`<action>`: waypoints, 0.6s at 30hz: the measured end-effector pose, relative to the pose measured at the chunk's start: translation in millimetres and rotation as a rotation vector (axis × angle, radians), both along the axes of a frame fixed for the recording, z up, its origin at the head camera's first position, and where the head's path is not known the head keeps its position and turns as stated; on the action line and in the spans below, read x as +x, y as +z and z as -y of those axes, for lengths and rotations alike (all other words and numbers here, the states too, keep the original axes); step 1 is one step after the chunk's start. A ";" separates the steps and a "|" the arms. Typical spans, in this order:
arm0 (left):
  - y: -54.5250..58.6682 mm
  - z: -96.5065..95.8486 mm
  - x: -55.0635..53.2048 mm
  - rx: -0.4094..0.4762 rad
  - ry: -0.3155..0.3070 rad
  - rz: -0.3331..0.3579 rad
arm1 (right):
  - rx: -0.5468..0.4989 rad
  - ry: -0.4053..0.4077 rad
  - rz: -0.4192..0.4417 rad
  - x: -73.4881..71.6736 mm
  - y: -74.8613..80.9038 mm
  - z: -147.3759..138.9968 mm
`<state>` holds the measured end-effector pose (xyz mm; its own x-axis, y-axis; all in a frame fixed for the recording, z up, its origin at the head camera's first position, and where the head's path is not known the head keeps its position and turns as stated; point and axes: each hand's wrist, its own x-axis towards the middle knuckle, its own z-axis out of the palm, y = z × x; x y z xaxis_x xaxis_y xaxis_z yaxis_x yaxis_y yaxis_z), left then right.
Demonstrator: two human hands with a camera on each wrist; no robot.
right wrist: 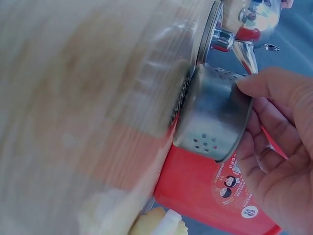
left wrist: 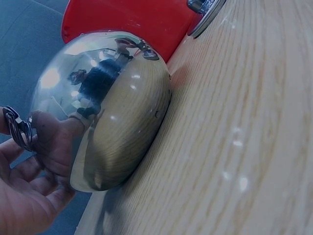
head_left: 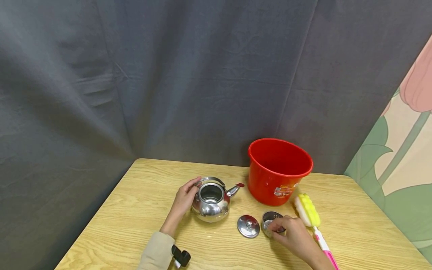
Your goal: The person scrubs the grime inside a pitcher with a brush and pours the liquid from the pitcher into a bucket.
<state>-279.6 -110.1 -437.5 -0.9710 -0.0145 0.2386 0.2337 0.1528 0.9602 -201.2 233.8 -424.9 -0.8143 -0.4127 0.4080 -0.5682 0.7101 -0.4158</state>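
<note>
A shiny steel kettle stands on the table, its round mouth uncovered and its red-tipped spout pointing right. My left hand grips its left side by the handle's hinge; the left wrist view shows fingers against the polished body. To the right, a small perforated metal strainer cup sits upright on the wood. My right hand pinches the strainer's rim between thumb and fingers. Between kettle and strainer lies the round steel kettle lid, knob up.
Behind the strainer stands a red plastic bucket with a label. Right of the right hand lies a brush with a yellow-and-white sponge head and a white-and-pink handle. A grey curtain hangs behind the wooden table.
</note>
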 end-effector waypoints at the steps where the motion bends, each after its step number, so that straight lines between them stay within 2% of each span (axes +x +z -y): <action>1: 0.0 -0.1 0.0 0.001 0.001 0.000 | 0.001 0.009 0.011 0.1 0.3 0.0; 15: 0.9 0.4 0.8 0.014 0.003 0.012 | -0.010 0.111 0.040 0.6 -0.2 -1.8; 18: 8.5 0.0 6.8 0.014 -0.008 0.021 | -0.013 0.128 0.035 1.2 1.0 -2.7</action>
